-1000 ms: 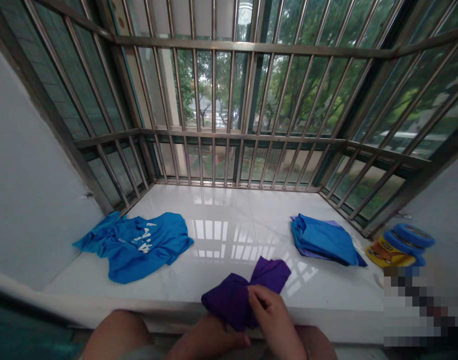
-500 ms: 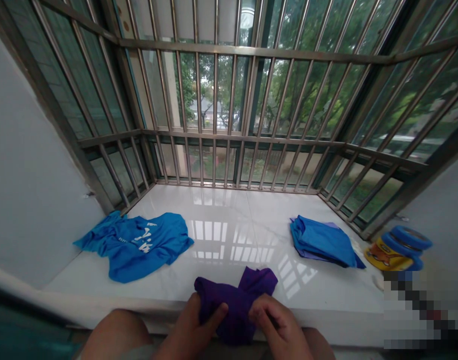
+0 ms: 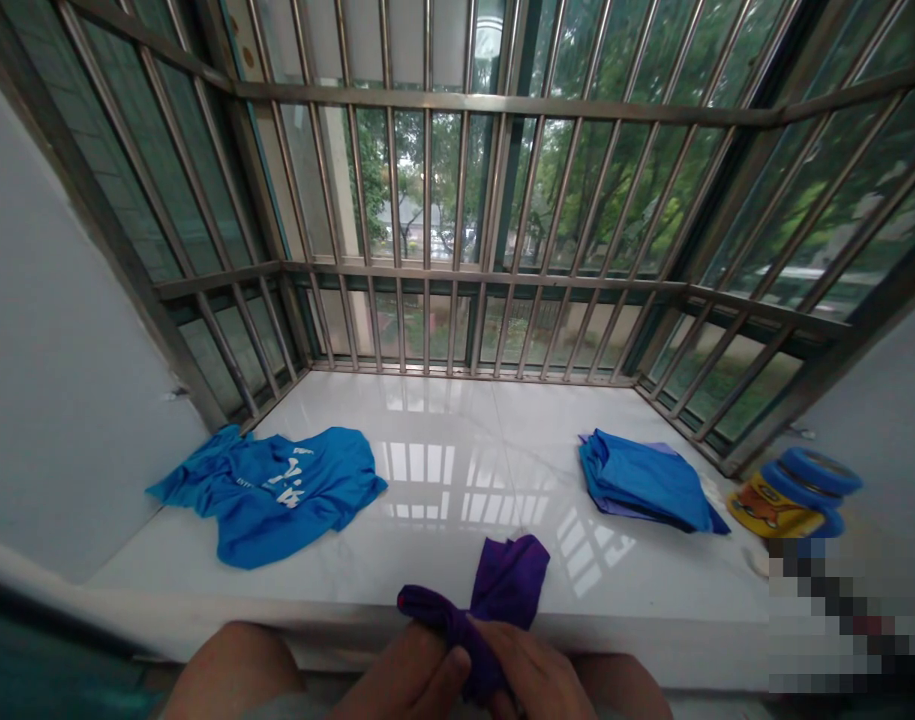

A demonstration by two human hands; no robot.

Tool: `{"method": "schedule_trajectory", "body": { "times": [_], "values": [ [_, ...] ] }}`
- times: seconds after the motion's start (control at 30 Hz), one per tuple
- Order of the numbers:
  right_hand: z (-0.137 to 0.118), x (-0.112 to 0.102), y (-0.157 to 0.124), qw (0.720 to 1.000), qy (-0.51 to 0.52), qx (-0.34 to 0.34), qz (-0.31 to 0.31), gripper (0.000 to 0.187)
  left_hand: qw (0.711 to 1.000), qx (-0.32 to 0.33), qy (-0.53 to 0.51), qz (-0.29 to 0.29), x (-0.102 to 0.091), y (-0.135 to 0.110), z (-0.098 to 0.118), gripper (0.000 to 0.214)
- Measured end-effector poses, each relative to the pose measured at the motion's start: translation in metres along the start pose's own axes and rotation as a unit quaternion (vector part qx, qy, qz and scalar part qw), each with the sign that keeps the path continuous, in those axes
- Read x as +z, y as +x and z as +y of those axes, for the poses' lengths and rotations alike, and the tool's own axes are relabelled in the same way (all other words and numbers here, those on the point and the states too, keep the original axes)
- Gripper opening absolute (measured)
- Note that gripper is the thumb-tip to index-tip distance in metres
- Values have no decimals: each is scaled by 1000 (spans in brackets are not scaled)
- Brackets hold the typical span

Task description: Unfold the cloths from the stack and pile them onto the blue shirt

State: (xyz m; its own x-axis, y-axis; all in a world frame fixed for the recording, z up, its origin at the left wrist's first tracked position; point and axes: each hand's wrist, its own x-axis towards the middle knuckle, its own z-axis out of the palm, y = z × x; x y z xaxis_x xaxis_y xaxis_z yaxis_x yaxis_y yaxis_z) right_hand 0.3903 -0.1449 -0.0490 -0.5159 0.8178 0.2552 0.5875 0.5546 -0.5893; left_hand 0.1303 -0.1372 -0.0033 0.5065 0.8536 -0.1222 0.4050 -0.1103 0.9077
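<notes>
- Purple cloth garment [image 3: 508, 588], twisted and bunched, sits at the front edge of the white tiled window sill [image 3: 457, 450]: one flap lies up on the sill, a narrow end points left, and the gathered middle hangs over the lip between the hands.
- Left hand [image 3: 406, 666] is closed around the bunched cloth from the lower left, its thumb [image 3: 454, 672] pressed across the fabric.
- Right hand [image 3: 528, 682] is curled over the same gathered part from the right, gripping it and almost touching the left hand.
- Bare knees [image 3: 232, 665] show below the hands, on either side of them.
- Blue T-shirt [image 3: 281, 492] with white print lies loose and rumpled on the left of the sill, near the wall.
- Folded blue stack of clothes [image 3: 641, 482], with a lighter purple-blue layer beneath, rests on the right of the sill, well apart from the T-shirt.
- Yellow printed container [image 3: 772, 510] stands beyond the sill's right end, with a stack of blue rings [image 3: 813, 472] on it.
- Steel window bars [image 3: 427, 200] run along the sill's far side, with green trees beyond the glass.
</notes>
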Motion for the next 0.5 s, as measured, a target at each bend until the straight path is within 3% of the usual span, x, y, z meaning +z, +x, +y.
{"method": "schedule_trajectory", "body": {
  "times": [0.1, 0.27, 0.37, 0.5],
  "values": [
    [-1, -3, 2, 999, 12, -26, -21, 58, 999, 38, -1, -30, 0, 9, -3, 68],
    [-6, -2, 6, 1000, 20, -20, -1, 52, 990, 74, -64, -98, 3, 18, 7, 64],
    [-8, -4, 5, 998, 45, -36, 21, 50, 990, 78, -56, -101, 6, 20, 13, 52],
    [-9, -5, 2, 997, 42, -32, 54, 52, 988, 129, -41, -73, 7, 22, 20, 57]
  ]
}}
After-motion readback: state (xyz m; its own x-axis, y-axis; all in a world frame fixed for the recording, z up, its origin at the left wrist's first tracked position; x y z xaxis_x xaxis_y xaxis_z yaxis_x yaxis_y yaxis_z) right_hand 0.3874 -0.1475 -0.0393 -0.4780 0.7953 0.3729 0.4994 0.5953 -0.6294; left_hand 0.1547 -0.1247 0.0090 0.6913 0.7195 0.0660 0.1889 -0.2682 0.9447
